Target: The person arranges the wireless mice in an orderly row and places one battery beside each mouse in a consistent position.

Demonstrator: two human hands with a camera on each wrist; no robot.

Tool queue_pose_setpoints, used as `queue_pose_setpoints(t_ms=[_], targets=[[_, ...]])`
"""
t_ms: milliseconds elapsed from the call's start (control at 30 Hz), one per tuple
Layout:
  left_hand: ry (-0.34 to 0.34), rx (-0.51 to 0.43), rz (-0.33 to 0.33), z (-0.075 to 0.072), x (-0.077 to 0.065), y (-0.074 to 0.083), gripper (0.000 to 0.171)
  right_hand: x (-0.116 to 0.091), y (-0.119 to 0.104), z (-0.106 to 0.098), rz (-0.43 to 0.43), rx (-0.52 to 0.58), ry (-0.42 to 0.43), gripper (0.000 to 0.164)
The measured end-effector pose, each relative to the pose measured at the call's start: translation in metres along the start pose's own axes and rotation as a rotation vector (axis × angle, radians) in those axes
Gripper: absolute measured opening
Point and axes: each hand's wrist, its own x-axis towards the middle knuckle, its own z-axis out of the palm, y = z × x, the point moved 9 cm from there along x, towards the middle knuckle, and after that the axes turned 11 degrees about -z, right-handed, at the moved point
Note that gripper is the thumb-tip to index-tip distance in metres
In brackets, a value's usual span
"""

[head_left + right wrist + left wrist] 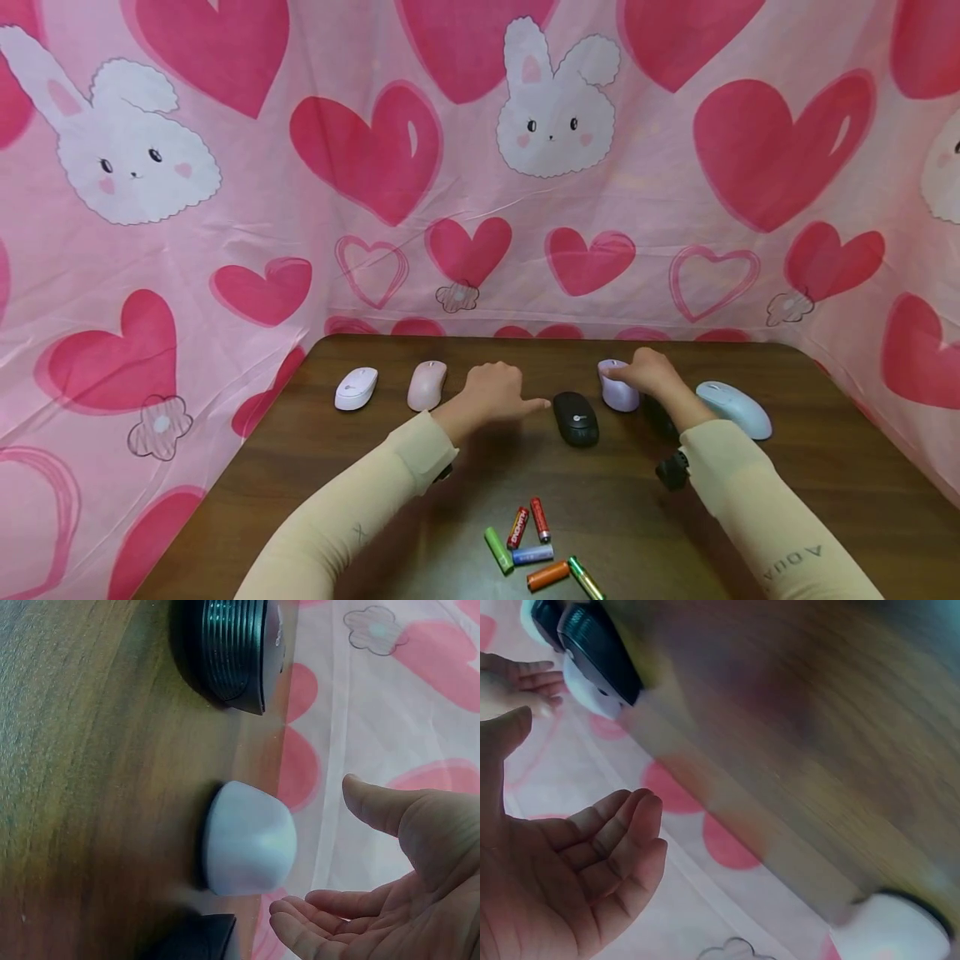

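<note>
My left hand hovers above the table between a pink computer mouse and a black mouse. Its thumb points toward the black mouse, and the left wrist view shows its palm holding nothing, fingers slightly bent. Beside a lilac mouse, my right hand overlaps the mouse's edge in the head view. In the right wrist view that hand has spread thumb and relaxed fingers, apart from the lilac mouse. A second black mouse is partly hidden under the right wrist.
A white mouse lies at the far left of the row, a light blue mouse at the right. Several loose batteries, including a green one and an orange one, lie near the front. A pink heart-print cloth hangs behind the table.
</note>
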Motion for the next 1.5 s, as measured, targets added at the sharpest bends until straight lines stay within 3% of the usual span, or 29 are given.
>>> queue_pose_setpoints(t_ms=[333,633,1033,1267,1500], targets=[[-0.062,0.004,0.039,0.018,0.005,0.032,0.061,0.005,0.004,0.004,-0.006,-0.003,0.05,0.06],[-0.067,0.047,-0.001,0.028,0.008,0.049,0.072,0.01,0.007,0.007,-0.011,0.003,0.083,0.056],[-0.149,0.05,-0.117,0.044,0.016,0.057,0.08,0.012,0.007,0.01,0.002,-0.007,0.107,0.054],[-0.154,0.014,-0.155,0.047,0.021,0.059,0.079,0.015,0.011,0.013,0.033,-0.02,0.11,0.057],[-0.174,0.045,-0.205,0.052,0.026,0.061,0.082,0.018,0.013,0.013,0.062,-0.019,0.094,0.061]])
